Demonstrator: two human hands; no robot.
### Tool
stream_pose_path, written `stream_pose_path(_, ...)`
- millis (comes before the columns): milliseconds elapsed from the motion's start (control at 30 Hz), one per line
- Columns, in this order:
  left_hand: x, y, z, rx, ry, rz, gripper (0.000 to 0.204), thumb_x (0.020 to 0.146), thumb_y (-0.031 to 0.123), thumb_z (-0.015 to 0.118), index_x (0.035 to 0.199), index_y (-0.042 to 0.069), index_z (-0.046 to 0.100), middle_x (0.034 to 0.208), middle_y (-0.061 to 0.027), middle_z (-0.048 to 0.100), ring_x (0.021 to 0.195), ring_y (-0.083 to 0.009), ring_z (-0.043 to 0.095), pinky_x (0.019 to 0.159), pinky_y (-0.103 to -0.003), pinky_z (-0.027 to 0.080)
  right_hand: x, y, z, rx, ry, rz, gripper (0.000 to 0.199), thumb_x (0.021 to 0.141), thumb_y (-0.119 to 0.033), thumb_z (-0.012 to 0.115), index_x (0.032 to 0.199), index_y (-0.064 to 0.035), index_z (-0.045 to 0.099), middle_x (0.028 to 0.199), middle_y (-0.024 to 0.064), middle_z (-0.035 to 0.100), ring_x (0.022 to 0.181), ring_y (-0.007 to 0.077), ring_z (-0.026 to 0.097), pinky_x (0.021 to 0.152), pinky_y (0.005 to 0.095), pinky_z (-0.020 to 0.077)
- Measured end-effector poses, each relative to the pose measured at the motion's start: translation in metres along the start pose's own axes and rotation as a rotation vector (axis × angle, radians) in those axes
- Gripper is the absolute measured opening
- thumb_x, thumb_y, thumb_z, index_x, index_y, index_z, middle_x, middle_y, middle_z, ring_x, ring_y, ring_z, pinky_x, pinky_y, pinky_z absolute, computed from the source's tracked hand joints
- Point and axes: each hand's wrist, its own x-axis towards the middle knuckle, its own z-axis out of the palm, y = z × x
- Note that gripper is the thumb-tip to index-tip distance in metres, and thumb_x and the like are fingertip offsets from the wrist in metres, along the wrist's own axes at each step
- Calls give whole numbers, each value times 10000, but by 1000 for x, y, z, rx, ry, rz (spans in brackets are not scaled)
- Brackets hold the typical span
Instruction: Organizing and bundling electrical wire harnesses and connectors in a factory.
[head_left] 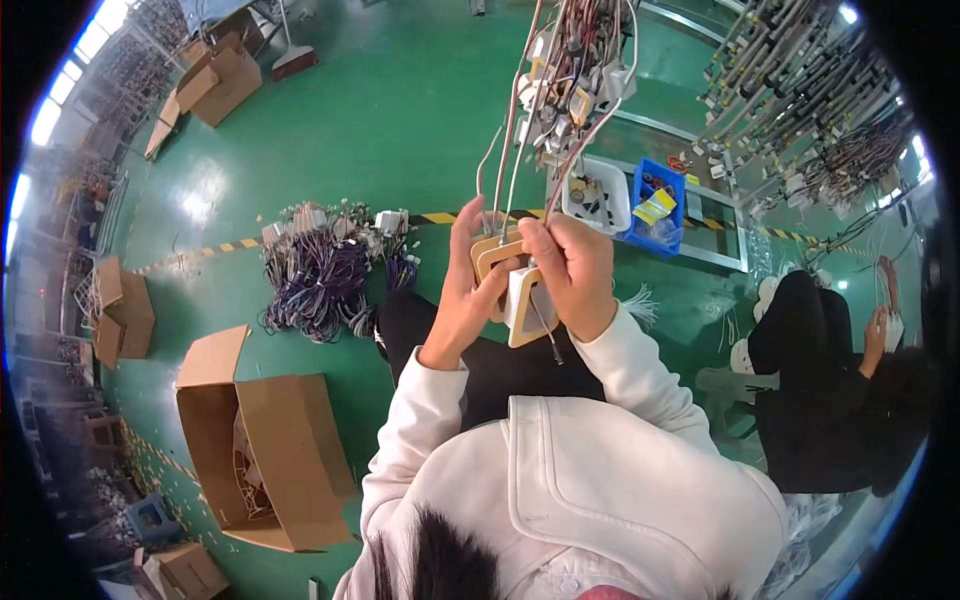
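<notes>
So my hands are close together in the middle, left hand (462, 312) and right hand (585, 275) both gripping a couple of white pieces with tan edges (534, 312) (exactly which finger pinches what, I can't tell). They're held up over my dark trousers (505, 385), with cables (516, 130) running from them to a hanging wire bundle (580, 70) on the far side. Just beyond my right hand sit a white bin (622, 180) and a blue bin (642, 238) full of small stuff. The floor (400, 120) is shiny green with yellow-black tape (438, 217) across it. Left of me: a tangled wire pile (322, 285), and nearer, an open cardboard box (290, 455). Right: a co-worker in black (815, 400), with more cables (800, 75) hanging farther off.
</notes>
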Motion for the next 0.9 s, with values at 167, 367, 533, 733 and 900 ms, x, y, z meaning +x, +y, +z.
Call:
stream_pose_path(167,-4,14,-14,0,-136,-53,724,912,172,562,1483,92,125,1376,-128,310,1186,-223,460,935,-328,425,6,0,0,25,-63,15,312,925,-190,586,682,-7,516,574,128,473,472,251,448,459,337,346)
stream_pose_path(367,6,4,-12,152,-154,104,648,965,291,498,1467,67,155,1330,-127,339,1150,-219,466,969,-332,390,21,8,5,-54,-32,-88,343,907,-195,610,640,-24,477,540,112,446,447,268,450,437,354,338)
stream_pose_path(533,5,1,-12,-34,-85,160,692,918,333,537,1431,10,203,1302,-151,380,1205,-239,439,1006,-349,371,30,0,17,-118,-29,-215,221,868,-157,632,694,-39,565,602,124,523,526,319,536,473,405,392)
stream_pose_path(733,9,-25,-7,90,-138,181,1077,702,449,803,1462,45,156,1334,-119,351,1195,-228,441,1010,-353,363,-3,38,12,-223,-8,-204,184,920,-141,532,801,-14,593,671,159,558,606,358,560,530,445,411)
stream_pose_path(900,4,-24,-15,90,-159,171,1076,695,264,812,1484,105,98,1332,-117,332,1174,-216,463,990,-347,389,8,30,19,-231,-46,-198,201,924,-157,524,787,-17,571,663,144,548,587,345,547,515,431,397)
